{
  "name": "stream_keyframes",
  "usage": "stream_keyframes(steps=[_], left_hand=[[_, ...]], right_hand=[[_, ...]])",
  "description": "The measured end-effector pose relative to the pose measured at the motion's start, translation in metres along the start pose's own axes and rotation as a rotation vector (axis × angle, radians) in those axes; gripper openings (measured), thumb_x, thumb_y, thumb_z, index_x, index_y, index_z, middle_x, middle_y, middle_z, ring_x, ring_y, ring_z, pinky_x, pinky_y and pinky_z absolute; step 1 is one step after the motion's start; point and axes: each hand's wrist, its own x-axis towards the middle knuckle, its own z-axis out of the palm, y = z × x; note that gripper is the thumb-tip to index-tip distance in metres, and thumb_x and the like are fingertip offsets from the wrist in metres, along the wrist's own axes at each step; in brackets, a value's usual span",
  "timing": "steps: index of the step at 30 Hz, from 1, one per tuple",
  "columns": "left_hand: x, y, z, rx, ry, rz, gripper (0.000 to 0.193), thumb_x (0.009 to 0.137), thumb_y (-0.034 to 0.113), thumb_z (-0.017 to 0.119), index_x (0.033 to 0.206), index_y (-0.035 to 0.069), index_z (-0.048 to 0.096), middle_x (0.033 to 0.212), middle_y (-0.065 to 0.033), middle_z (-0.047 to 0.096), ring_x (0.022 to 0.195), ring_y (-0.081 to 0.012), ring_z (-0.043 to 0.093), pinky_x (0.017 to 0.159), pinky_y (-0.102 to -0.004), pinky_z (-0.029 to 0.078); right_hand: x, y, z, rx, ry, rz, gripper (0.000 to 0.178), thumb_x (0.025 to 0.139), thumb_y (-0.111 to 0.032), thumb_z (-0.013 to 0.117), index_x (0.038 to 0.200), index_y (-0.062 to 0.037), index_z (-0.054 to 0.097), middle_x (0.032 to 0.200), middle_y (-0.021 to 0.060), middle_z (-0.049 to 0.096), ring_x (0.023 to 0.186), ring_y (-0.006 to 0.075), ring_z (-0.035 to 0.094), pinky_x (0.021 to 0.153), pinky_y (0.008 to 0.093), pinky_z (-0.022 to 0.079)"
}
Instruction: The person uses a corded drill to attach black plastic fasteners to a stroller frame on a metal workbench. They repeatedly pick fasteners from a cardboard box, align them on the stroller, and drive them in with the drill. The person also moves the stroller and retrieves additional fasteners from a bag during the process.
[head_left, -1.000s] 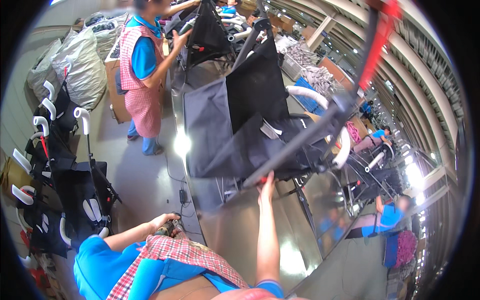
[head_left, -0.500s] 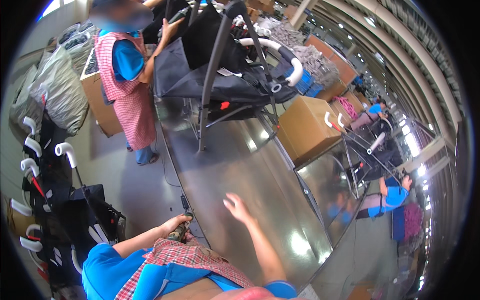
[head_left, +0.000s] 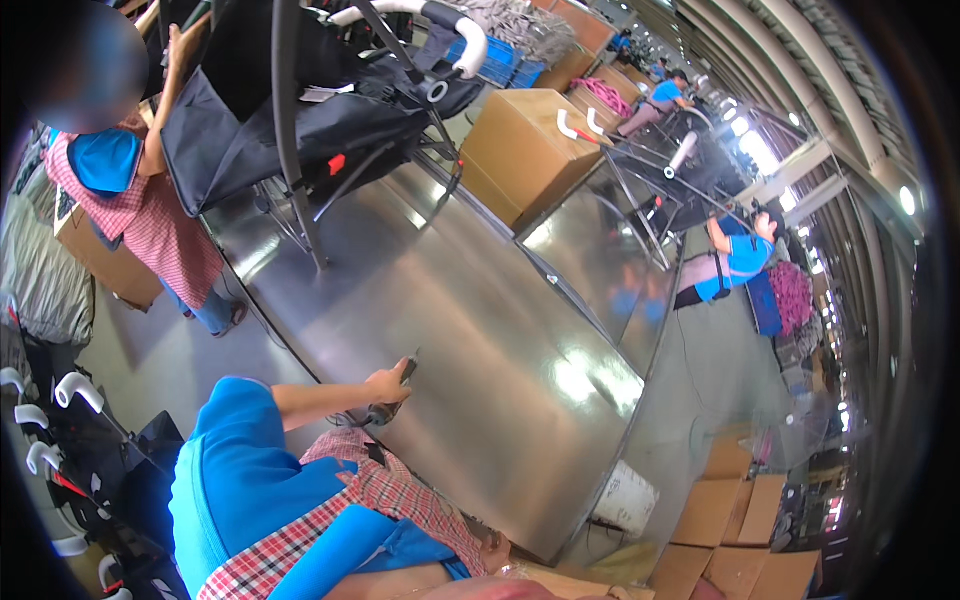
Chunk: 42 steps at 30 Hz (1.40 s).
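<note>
My left hand [head_left: 384,386] is closed around a dark electric screwdriver [head_left: 408,371] with a thin bit. The tool is held over the left edge of a shiny metal worktable [head_left: 480,400], its bit pointing away from me. Low in the view, my right hand [head_left: 494,552] is down beside my checked apron, close to the table's near end. Its fingers are too small and partly hidden, so I cannot tell what they hold. Farther up the table stands a black stroller [head_left: 300,140] with a grey frame and a white handle.
A co-worker in a checked apron [head_left: 165,215] stands left of the stroller, a hand raised to it. A large cardboard box [head_left: 530,150] sits beyond the table. White-handled stroller frames [head_left: 80,390] crowd the left. Open cartons [head_left: 710,510] and a white bin [head_left: 625,498] are at lower right.
My view has swung to the right. My left hand has brought the screwdriver up from my apron toward the table. My right hand, earlier spread over the table, has dropped back beside my body.
</note>
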Motion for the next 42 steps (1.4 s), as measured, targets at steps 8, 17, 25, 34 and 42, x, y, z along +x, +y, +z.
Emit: stream_keyframes(steps=[8,17,25,34,42], left_hand=[[0.018,0.029,0.023,0.122,0.238,0.111,0.067,0.081,0.025,0.064,0.141,0.019,0.036,0.127,-0.0178,0.045,0.109,-0.0399,0.057,0.088,-0.0465,0.051],[-0.012,-0.097,0.014,0.244,0.781,0.005,0.046,0.082,0.027,0.058,0.123,0.005,0.052,0.126,-0.0191,0.045,0.114,-0.0373,0.047,0.099,-0.045,0.041],[-0.03,-0.062,0.022,0.261,0.965,-0.149,0.047,0.082,0.028,0.056,0.122,0.004,0.054,0.125,-0.0144,0.049,0.118,-0.0333,0.045,0.102,-0.0433,0.037],[-0.028,-0.063,0.022,0.282,0.954,-0.159,0.051,0.079,0.028,0.057,0.124,0.005,0.052,0.126,-0.0136,0.047,0.121,-0.0322,0.043,0.103,-0.0451,0.035],[-0.028,-0.065,0.022,0.277,0.906,-0.148,0.052,0.081,0.029,0.057,0.126,0.004,0.05,0.128,-0.0134,0.046,0.122,-0.0307,0.042,0.104,-0.0436,0.033]], right_hand=[[0.02,-0.013,-0.003,-0.178,0.086,-0.092,0.046,0.089,-0.018,0.059,0.127,0.0063,0.049,0.131,0.028,0.047,0.12,0.0447,0.045,0.103,0.0498,0.036],[0.1,0.02,0.036,-0.22,0.051,-0.244,0.056,0.098,-0.036,0.046,0.136,0.0052,0.042,0.142,0.0268,0.039,0.13,0.0455,0.037,0.11,0.0544,0.026],[0.102,0.013,0.04,-0.338,-0.019,-0.226,0.057,0.098,-0.036,0.044,0.139,0.0024,0.04,0.15,0.0248,0.03,0.138,0.0425,0.029,0.112,0.0574,0.023],[0.097,0.014,0.04,-0.337,0.015,-0.21,0.047,0.098,-0.025,0.043,0.137,0.0005,0.045,0.15,0.0224,0.033,0.136,0.0406,0.034,0.112,0.0529,0.025],[0.1,0.024,0.043,-0.261,0.023,-0.217,0.044,0.097,-0.019,0.044,0.135,0.0014,0.047,0.148,0.0226,0.036,0.135,0.0405,0.035,0.113,0.0498,0.026]])
